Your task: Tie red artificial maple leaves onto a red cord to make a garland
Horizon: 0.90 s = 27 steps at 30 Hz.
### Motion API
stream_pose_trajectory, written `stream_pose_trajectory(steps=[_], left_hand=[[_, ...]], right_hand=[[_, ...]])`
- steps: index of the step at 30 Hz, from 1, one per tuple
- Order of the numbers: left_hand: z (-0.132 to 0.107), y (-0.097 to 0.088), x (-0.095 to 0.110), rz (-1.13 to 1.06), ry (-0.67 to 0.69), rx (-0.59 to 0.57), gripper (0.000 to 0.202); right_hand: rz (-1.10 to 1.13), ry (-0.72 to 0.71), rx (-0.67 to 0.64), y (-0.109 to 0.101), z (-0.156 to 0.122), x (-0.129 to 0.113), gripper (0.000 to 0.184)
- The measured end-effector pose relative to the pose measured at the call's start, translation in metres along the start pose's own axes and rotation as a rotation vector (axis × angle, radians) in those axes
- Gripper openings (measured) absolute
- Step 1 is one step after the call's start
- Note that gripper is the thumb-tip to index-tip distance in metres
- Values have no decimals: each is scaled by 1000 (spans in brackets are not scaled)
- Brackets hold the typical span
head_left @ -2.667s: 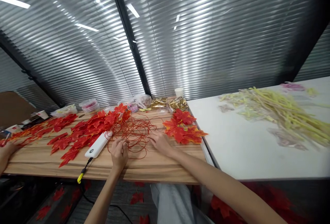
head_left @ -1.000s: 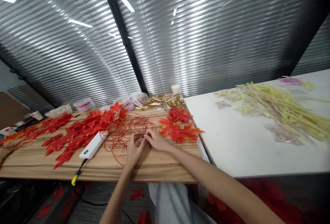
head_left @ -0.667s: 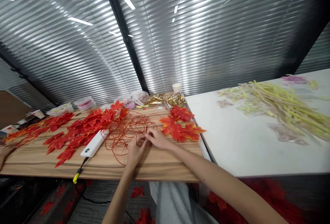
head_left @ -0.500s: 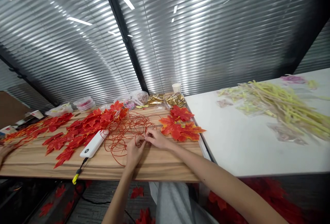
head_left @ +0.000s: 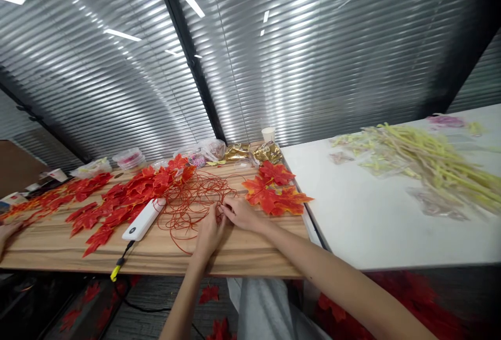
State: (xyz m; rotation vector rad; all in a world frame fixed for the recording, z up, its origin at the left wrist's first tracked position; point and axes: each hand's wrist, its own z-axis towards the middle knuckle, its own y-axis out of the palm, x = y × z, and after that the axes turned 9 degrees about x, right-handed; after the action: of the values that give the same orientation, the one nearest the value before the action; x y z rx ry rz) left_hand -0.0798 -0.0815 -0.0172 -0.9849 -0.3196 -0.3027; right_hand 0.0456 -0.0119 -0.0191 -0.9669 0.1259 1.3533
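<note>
A tangle of thin red wire [head_left: 188, 202] lies on the wooden table [head_left: 58, 243]. My left hand [head_left: 209, 233] and my right hand [head_left: 240, 214] meet at the tangle's right edge, fingertips pinched together on a strand of the wire. A small pile of red-orange maple leaves [head_left: 276, 194] sits just right of my right hand. A long spread of red leaves [head_left: 117, 199] runs to the left of the wire.
A white power bank [head_left: 143, 219] with a black cable and yellow plug [head_left: 114, 273] lies left of the wire. Plastic bags, gold packets and a paper cup [head_left: 268, 134] line the back edge. A white table [head_left: 371, 209] holds yellow-green stems [head_left: 426, 160]. Another person's hand [head_left: 6, 230] shows far left.
My left hand has moved right from the tangle's front to meet my right hand, and both now pinch a wire strand. In the last second they have hardly shifted.
</note>
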Motion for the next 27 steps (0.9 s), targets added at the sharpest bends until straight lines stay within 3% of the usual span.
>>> stream_pose_trajectory(steps=[8, 15, 22, 27], left_hand=[[2, 2, 2, 36, -11, -3, 19], [2, 3, 3, -11, 11, 78, 20], [1, 3, 6, 43, 37, 98, 22], [-1, 3, 10, 88, 122, 105, 22]], right_hand=[[-33, 78, 18, 2, -1, -5, 16], [166, 227, 155, 15, 0, -3, 14], [401, 465, 241, 28, -1, -5, 18], [460, 584, 344, 32, -3, -10, 15]])
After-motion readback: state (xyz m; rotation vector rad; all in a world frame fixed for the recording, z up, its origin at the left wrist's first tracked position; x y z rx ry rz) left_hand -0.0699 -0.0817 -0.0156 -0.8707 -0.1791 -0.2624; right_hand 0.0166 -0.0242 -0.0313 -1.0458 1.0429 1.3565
